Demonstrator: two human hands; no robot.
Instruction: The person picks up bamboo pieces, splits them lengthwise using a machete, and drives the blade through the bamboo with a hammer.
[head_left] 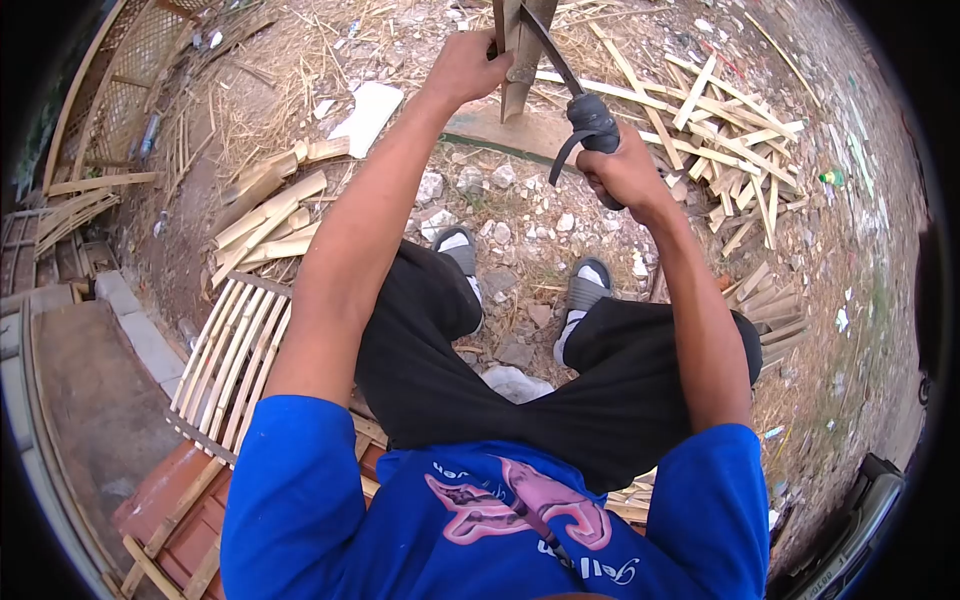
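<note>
My left hand is closed around the side of an upright piece of split bamboo at the top centre. The bamboo's lower end stands on or near a flat wooden board on the ground. In my right hand is the black-wrapped handle of a curved knife. The dark blade runs up and to the left from my fist and meets the bamboo near the frame's top edge. A black strap hangs from the handle.
Split bamboo strips lie piled at the right. More bamboo pieces and a white slab are on the left. A slatted bamboo rack stands at the lower left. Stones cover the ground by my feet.
</note>
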